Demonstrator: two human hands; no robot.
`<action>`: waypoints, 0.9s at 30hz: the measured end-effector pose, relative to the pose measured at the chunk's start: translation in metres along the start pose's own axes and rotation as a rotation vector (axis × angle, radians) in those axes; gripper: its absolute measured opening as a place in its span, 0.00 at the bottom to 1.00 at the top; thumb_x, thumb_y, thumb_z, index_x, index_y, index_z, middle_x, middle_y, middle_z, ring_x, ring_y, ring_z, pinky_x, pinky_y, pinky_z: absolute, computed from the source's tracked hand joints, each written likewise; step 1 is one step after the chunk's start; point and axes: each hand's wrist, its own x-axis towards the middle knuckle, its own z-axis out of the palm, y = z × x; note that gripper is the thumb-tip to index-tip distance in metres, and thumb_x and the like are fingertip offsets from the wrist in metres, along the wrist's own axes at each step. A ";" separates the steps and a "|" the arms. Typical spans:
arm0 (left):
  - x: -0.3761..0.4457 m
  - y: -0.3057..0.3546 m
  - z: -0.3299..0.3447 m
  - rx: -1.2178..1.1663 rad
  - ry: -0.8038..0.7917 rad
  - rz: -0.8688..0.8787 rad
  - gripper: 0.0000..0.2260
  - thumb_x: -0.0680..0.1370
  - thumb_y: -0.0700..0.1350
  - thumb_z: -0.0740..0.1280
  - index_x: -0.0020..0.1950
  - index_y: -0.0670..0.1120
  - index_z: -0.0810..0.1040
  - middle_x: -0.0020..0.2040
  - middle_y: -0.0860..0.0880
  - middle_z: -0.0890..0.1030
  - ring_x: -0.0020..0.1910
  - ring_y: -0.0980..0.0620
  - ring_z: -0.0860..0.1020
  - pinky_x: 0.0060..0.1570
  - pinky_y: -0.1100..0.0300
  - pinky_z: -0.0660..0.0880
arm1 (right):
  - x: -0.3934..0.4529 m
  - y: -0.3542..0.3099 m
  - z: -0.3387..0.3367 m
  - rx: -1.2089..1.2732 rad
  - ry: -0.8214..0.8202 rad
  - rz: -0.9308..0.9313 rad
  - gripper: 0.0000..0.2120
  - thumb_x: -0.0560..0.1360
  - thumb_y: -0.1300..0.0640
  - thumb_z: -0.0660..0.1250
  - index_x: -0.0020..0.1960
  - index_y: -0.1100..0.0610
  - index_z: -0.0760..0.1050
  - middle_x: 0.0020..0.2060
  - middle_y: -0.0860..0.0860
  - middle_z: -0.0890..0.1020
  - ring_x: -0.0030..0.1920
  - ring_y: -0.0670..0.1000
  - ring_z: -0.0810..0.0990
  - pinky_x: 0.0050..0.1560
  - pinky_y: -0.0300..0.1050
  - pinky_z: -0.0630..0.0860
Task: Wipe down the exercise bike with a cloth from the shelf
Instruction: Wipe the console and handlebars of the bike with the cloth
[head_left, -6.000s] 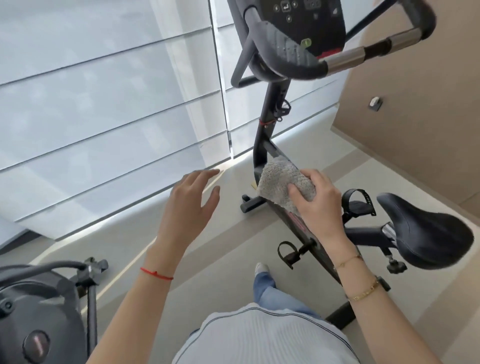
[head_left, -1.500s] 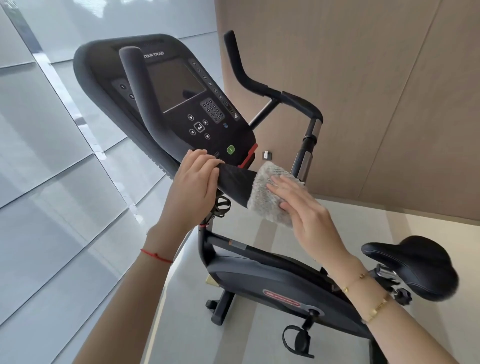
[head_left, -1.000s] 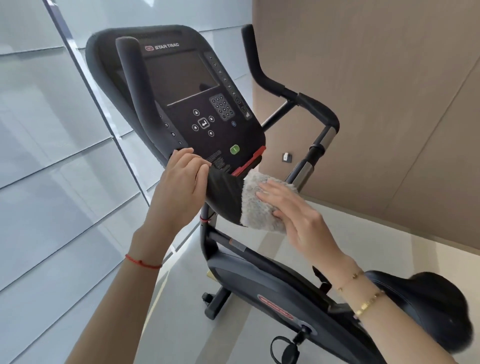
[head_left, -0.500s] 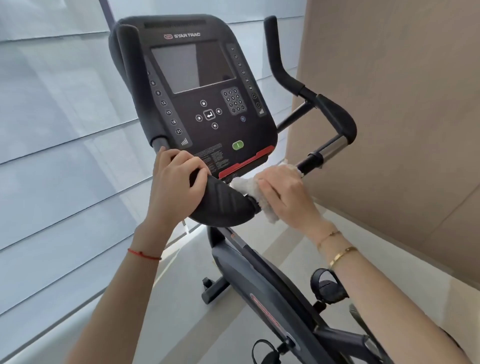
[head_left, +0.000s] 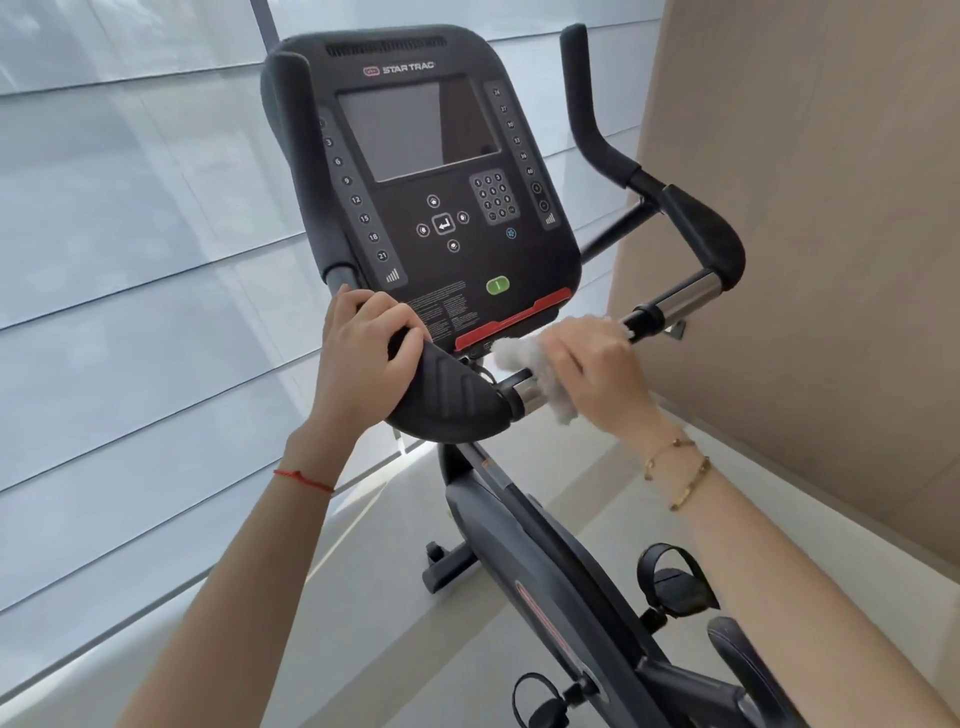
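Note:
A black exercise bike (head_left: 545, 561) stands in front of me, its console (head_left: 441, 197) facing me at the top centre. My left hand (head_left: 363, 358) is wrapped around the padded left handlebar grip (head_left: 447, 400) just below the console. My right hand (head_left: 592, 369) presses a fluffy grey cloth (head_left: 530, 364) around the chrome centre bar (head_left: 524, 389) of the handlebar, under the console's red strip. The cloth is partly hidden by my fingers. The right handlebar (head_left: 696, 234) curves up to the right, untouched.
White window blinds (head_left: 130, 312) fill the left side, close behind the bike. A beige wall panel (head_left: 831, 234) runs along the right. Pedals with straps (head_left: 670, 577) sit low on the right. Light floor (head_left: 395, 597) shows around the bike's base.
Six seconds ago the cloth was on the lower frame. It has come up to the handlebar, and in the last half second my right hand slid it right, off the padded grip onto the chrome bar.

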 end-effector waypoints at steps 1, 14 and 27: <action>0.000 0.001 0.000 -0.005 0.002 -0.004 0.10 0.77 0.44 0.61 0.40 0.50 0.79 0.42 0.57 0.78 0.55 0.52 0.68 0.63 0.53 0.64 | 0.006 0.015 -0.005 -0.006 0.011 0.083 0.20 0.82 0.51 0.51 0.38 0.59 0.73 0.31 0.52 0.76 0.35 0.53 0.72 0.49 0.53 0.71; 0.000 0.000 0.001 -0.037 0.019 0.004 0.12 0.77 0.43 0.57 0.39 0.50 0.79 0.42 0.57 0.78 0.54 0.55 0.67 0.66 0.44 0.63 | -0.016 -0.023 0.010 0.047 0.041 -0.115 0.19 0.84 0.52 0.51 0.50 0.59 0.78 0.41 0.53 0.80 0.44 0.51 0.75 0.59 0.48 0.70; 0.000 -0.001 0.003 -0.057 0.056 0.030 0.13 0.76 0.41 0.57 0.39 0.49 0.79 0.41 0.56 0.78 0.54 0.51 0.70 0.66 0.47 0.63 | -0.042 -0.045 0.017 0.098 0.051 -0.074 0.19 0.84 0.51 0.51 0.61 0.59 0.75 0.58 0.53 0.78 0.64 0.52 0.72 0.73 0.51 0.61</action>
